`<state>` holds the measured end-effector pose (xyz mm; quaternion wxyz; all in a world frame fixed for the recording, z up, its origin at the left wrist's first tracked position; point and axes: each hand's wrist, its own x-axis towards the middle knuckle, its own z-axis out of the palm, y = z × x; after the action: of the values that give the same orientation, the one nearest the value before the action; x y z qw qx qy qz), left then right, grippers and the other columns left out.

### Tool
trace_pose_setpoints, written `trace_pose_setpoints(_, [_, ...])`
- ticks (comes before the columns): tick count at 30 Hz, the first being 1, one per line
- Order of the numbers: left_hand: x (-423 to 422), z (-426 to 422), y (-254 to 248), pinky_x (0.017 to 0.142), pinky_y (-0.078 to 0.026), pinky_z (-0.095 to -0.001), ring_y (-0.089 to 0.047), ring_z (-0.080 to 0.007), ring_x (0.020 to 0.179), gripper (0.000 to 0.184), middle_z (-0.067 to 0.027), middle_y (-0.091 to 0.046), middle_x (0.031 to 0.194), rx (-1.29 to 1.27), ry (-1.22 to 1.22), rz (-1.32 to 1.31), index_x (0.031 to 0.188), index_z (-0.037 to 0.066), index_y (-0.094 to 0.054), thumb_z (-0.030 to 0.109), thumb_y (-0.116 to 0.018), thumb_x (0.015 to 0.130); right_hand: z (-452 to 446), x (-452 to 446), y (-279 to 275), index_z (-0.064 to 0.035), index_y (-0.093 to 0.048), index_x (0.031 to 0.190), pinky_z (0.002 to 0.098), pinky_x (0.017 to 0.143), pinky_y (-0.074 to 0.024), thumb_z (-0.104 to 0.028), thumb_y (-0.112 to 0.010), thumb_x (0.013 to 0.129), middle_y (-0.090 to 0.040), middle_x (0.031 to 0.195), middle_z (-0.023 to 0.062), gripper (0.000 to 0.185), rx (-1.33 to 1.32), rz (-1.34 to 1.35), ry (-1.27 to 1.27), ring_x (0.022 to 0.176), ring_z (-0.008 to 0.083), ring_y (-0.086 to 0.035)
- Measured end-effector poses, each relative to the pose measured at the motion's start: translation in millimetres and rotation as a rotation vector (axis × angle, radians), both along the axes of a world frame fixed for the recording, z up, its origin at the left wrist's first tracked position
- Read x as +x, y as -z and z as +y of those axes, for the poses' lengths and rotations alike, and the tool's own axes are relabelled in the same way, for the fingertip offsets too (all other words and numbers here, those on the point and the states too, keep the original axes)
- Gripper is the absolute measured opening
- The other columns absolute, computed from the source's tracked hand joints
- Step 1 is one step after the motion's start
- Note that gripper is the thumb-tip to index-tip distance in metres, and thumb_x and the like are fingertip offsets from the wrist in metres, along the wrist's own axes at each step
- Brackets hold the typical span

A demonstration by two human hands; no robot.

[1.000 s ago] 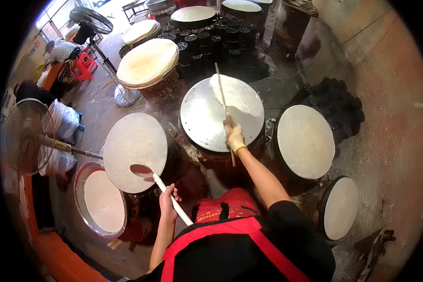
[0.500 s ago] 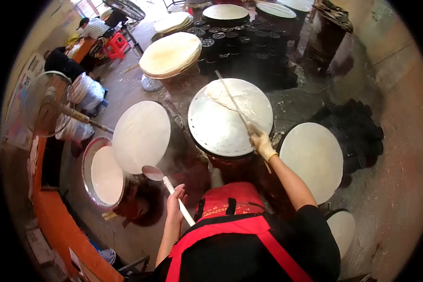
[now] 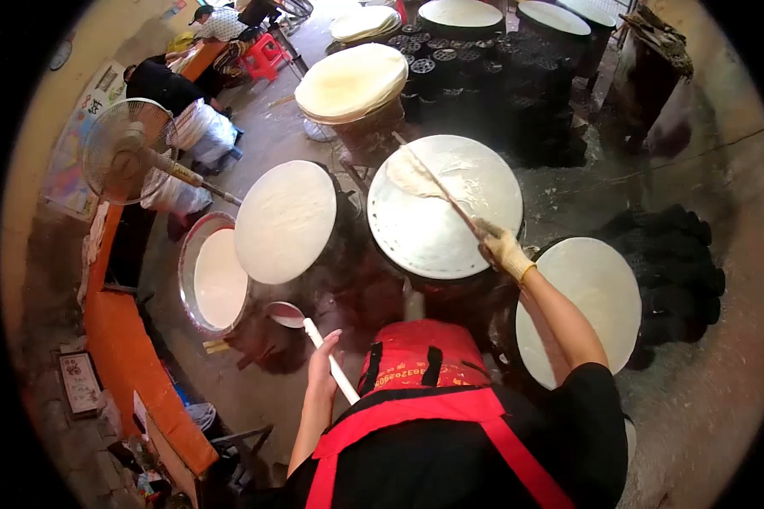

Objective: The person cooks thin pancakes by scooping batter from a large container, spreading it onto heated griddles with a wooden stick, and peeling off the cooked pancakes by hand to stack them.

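My left hand is closed around the white handle of a ladle, its bowl hanging left of my red apron. My right hand, in a pale glove, grips a long thin stick. The stick slants across a round griddle, over its right edge and up to the far left. Beside the stick's far part lies a patch of wet white batter with a ragged edge. Thin smears spread to its right; the near part of the plate is shiny.
Thin white sheets cover round plates at left and right. A basin of white batter stands far left, near a fan. Beyond are stacked round sheets and black coal briquettes. Two people sit at the upper left.
The view has swung, so most things sit further right. Against the griddle, the stick and the batter patch have shifted left. My left hand still holds the ladle low.
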<state>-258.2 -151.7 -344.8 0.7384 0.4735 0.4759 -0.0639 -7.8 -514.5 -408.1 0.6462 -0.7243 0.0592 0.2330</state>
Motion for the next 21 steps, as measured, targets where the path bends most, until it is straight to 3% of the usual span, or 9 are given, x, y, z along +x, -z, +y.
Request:
trace_pose_setpoints(6, [-20.0,-4.4,-7.6,0.083,-0.038,-0.0233,-0.046,0.0001,0.092,0.021,0.0108,-0.054,0.100,0.021,-0.066,0.044,0.104,0.014,-0.063,0.016,-0.060,0.083,-53.6,-4.0,-26.3,-0.0065,-0.053,0.126,0.0194,0.051,-0.0421,-0.002,-0.048,0.081,-0.064,0.099,0.0105,0.046,-0.024,0.192,-0.266,0.058,0.0061,-0.049])
trace_pose_setpoints(7, [-21.2,-6.5,-12.3,0.083,-0.039,-0.0233,-0.046,0.0002,0.091,0.021,0.0108,-0.054,0.098,0.023,-0.059,0.052,0.104,0.014,-0.063,0.016,-0.060,0.083,-52.1,12.0,43.1,-0.0071,-0.052,0.127,0.0193,0.042,-0.0366,-0.007,-0.051,0.085,-0.064,0.080,0.0041,0.042,0.005,-0.167,-0.165,0.048,0.0051,-0.044])
trace_pose_setpoints(9, [-21.7,-11.3,-22.6,0.082,-0.039,-0.0234,-0.046,0.0003,0.089,0.020,0.0109,-0.053,0.095,0.036,-0.044,0.074,0.104,0.014,-0.063,0.016,-0.060,0.084,-17.6,13.5,-17.1,-0.0043,-0.055,0.123,0.0214,0.035,-0.0249,-0.014,-0.052,0.089,-0.050,0.058,-0.0038,0.035,0.077,-0.001,0.118,0.038,0.0056,-0.033])
trace_pose_setpoints(10, [-19.1,-13.9,-26.8,0.081,-0.040,-0.0234,-0.046,0.0002,0.088,0.020,0.0109,-0.053,0.094,0.047,-0.040,0.083,0.103,0.014,-0.063,0.016,-0.060,0.084,-9.0,25.2,9.6,-0.0047,-0.054,0.124,0.0217,0.034,-0.0221,-0.019,-0.053,0.091,-0.041,0.052,-0.0056,0.036,-0.048,0.074,0.085,0.039,0.0052,-0.033])
trace_pose_setpoints(13, [-12.8,-7.6,-25.4,0.080,-0.040,-0.0237,-0.046,-0.0002,0.084,0.020,0.0106,-0.051,0.089,0.065,0.000,0.083,0.103,0.014,-0.064,0.016,-0.059,0.084,-5.9,-23.1,22.9,-0.0047,-0.056,0.121,0.0226,0.040,-0.0270,-0.024,-0.054,0.091,-0.046,0.060,-0.0050,0.036,0.129,-0.098,-0.114,0.046,0.0049,-0.036])
trace_pose_setpoints(16, [-4.3,2.9,-19.7,0.081,-0.040,-0.0238,-0.046,-0.0021,0.084,0.020,0.0090,-0.050,0.086,0.042,0.071,0.057,0.103,0.013,-0.064,0.015,-0.058,0.084,-23.8,-76.3,-7.1,-0.0020,-0.056,0.121,0.0230,0.067,-0.0381,-0.015,-0.060,0.087,-0.058,0.092,0.0026,0.037,0.101,0.092,-0.164,0.076,0.0086,-0.048])
trace_pose_setpoints(17, [2.4,6.0,-16.8,0.078,-0.043,-0.0234,-0.048,-0.0033,0.082,0.020,0.0080,-0.050,0.084,0.029,0.092,0.045,0.104,0.012,-0.063,0.015,-0.058,0.084,-28.2,-87.9,-9.1,0.0003,-0.056,0.121,0.0246,0.088,-0.0441,-0.011,-0.064,0.084,-0.062,0.112,0.0088,0.040,0.165,0.220,-0.108,0.099,0.0128,-0.056])
trace_pose_setpoints(18, [7.7,11.7,-12.6,0.076,-0.046,-0.0231,-0.049,-0.0044,0.079,0.021,0.0070,-0.050,0.082,0.018,0.117,0.036,0.105,0.011,-0.062,0.015,-0.058,0.085,-33.4,-95.1,39.8,-0.0012,-0.058,0.119,0.0240,0.088,-0.0443,-0.004,-0.067,0.079,-0.064,0.107,0.0084,0.041,0.338,0.120,0.003,0.098,0.0125,-0.057])
trace_pose_setpoints(21, [27.2,25.2,-12.9,0.071,-0.051,-0.0217,-0.051,-0.0058,0.075,0.019,0.0050,-0.050,0.079,-0.031,0.201,-0.004,0.104,0.009,-0.062,0.013,-0.057,0.086,-1.9,-98.9,-6.4,-0.0059,-0.055,0.124,0.0203,0.046,-0.0408,-0.022,-0.061,0.088,-0.063,0.080,0.0013,0.040,0.159,0.134,0.400,0.053,0.0049,-0.049])
